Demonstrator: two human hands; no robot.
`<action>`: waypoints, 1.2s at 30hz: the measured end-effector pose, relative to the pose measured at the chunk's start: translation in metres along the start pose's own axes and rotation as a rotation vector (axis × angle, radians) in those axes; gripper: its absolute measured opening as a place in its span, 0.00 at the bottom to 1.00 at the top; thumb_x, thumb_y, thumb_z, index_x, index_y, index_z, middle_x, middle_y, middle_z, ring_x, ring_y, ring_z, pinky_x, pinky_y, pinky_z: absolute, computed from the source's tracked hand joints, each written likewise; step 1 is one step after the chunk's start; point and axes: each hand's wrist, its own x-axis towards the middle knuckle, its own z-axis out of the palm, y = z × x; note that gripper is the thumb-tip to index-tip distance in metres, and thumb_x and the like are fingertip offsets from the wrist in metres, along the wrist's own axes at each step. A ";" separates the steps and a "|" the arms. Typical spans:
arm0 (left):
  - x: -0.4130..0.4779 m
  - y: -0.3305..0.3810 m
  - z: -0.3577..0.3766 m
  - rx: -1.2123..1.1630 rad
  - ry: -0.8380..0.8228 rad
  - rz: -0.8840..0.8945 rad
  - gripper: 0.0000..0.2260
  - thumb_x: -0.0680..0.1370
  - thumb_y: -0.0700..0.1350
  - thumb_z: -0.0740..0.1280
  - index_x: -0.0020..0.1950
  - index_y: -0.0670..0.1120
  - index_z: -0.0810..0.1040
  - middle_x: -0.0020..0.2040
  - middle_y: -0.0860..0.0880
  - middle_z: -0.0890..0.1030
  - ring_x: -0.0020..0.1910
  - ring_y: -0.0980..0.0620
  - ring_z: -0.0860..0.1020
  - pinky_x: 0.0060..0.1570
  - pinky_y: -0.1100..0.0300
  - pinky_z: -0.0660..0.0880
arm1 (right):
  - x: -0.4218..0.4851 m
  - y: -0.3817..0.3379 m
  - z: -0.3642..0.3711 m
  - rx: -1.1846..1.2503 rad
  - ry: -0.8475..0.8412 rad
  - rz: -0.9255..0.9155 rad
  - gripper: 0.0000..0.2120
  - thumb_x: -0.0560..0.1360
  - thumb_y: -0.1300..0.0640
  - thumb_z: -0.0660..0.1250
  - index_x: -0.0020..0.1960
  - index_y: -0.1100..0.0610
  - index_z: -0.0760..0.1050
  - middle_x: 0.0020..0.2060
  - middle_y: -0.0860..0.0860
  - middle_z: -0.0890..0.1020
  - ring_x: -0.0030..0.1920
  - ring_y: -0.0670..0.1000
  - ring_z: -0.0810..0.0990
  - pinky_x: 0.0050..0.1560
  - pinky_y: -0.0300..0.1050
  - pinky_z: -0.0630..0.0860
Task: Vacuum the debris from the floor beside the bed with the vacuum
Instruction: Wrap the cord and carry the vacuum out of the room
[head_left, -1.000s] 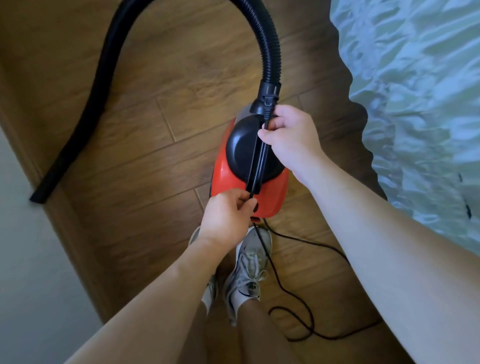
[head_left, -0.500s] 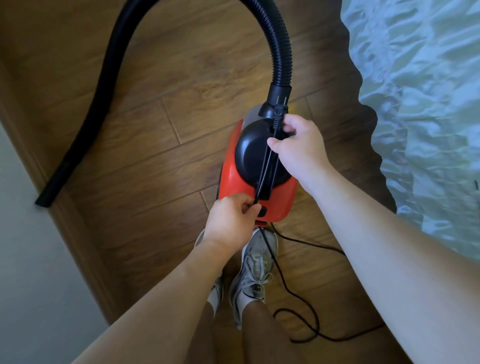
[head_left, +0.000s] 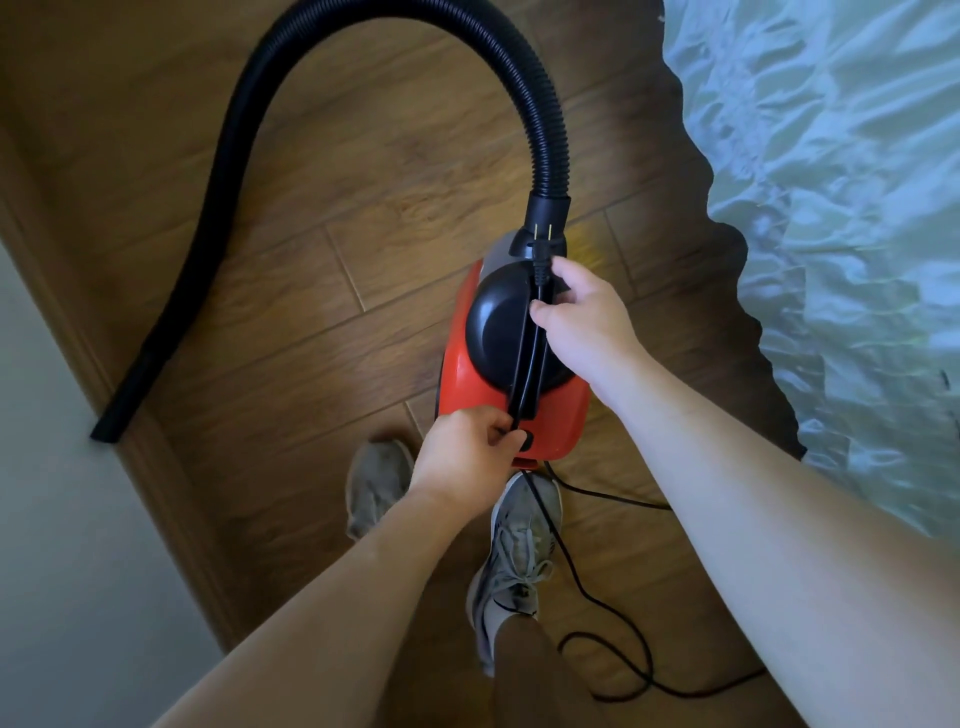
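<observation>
A person stood over a red canister vacuum with a black domed top (head_left: 558, 421) on a strip of brown wood-plank floor (head_left: 311, 270), hemmed by a wooden skirting board (head_left: 67, 322) under a pale wall (head_left: 52, 545) on the left and the rumpled edge of a pale blue bed cover (head_left: 831, 208) on the right. The vacuum was nearer the bed, its side close to the cover's hanging edge but apart from it; whether it rested on the planks or was lifted could not be told.

The right hand (head_left: 584, 322) pinched the black power cord (head_left: 621, 618) between thumb and fingers just below its two-pin plug (head_left: 542, 248), at the front end of the black carry handle (head_left: 524, 364). The left hand (head_left: 462, 460) had its fingers curled round the same cord at the handle's rear foot. The cord's slack trailed over the floor behind the machine.

The ribbed black hose (head_left: 545, 130) arched from the vacuum's front up past the top of the frame and down to the left, its open end touching the skirting board. Bare planks lay open between hose and vacuum. Two grey trainers (head_left: 514, 551) stood just behind the machine.
</observation>
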 end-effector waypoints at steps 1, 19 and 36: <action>0.001 -0.001 -0.002 0.011 -0.005 0.004 0.07 0.80 0.49 0.69 0.54 0.50 0.84 0.40 0.53 0.83 0.40 0.55 0.81 0.44 0.56 0.81 | 0.002 0.001 0.001 0.005 0.000 0.004 0.25 0.79 0.59 0.65 0.74 0.43 0.69 0.57 0.46 0.81 0.55 0.46 0.81 0.46 0.35 0.73; 0.064 0.022 -0.081 0.199 -0.170 0.103 0.08 0.77 0.49 0.72 0.55 0.54 0.82 0.44 0.55 0.81 0.46 0.54 0.80 0.48 0.59 0.78 | -0.007 -0.008 0.016 0.335 0.101 0.140 0.25 0.82 0.64 0.62 0.75 0.45 0.68 0.47 0.56 0.86 0.45 0.56 0.86 0.43 0.42 0.83; 0.189 0.162 -0.141 0.645 0.076 0.626 0.34 0.74 0.35 0.68 0.78 0.49 0.63 0.75 0.48 0.64 0.74 0.47 0.62 0.75 0.52 0.62 | 0.000 -0.012 0.017 0.450 0.141 0.239 0.24 0.81 0.67 0.62 0.73 0.47 0.71 0.43 0.59 0.84 0.38 0.52 0.81 0.47 0.55 0.83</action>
